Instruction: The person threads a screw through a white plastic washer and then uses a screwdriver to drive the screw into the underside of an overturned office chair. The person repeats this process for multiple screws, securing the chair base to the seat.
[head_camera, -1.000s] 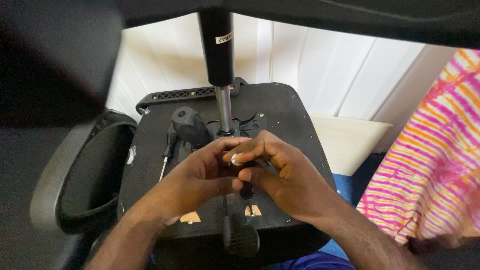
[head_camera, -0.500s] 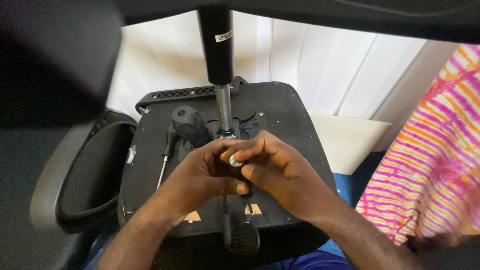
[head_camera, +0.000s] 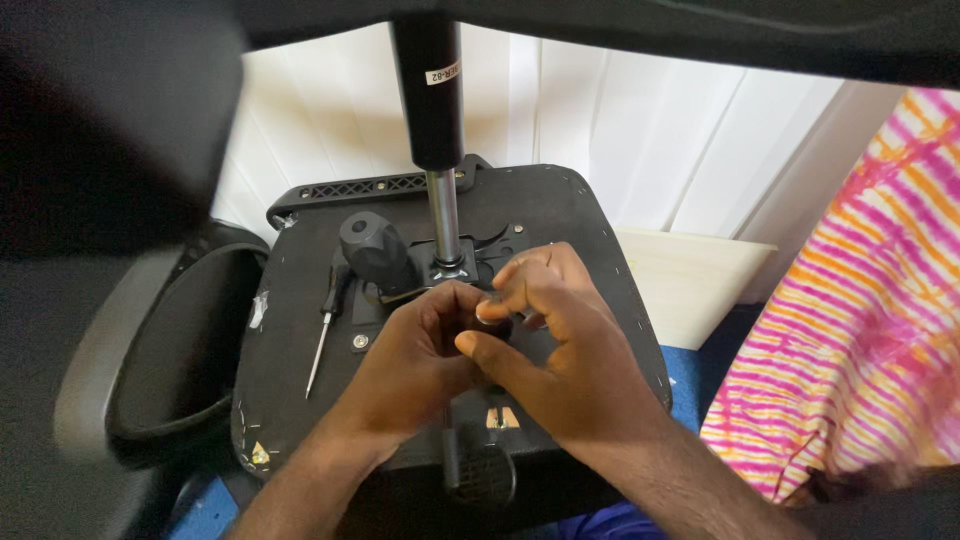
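Both hands met over chair mechanism (head_camera: 470, 270); left hand (head_camera: 425, 350) and right hand (head_camera: 555, 345) pinched something small, possibly a fastener. Steady, square fingertip pressure suited; screwdriver (head_camera: 325, 325) lay beside.

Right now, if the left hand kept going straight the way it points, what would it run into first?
The left hand points up-right toward the chair's metal gas-lift column; probably its base plate first, though the right hand's fingers sit close alongside and depth is unclear.

We get soft, even daylight off the white blinds (head_camera: 620, 130) behind, bright but not blown out. The seat (head_camera: 560, 215) sits sharp, its black fabric swallowing shadow. The dark mass (head_camera: 110, 130) at upper left is a close, unfocused blur, and the armrest (head_camera: 120, 350) smears softly. No glare.
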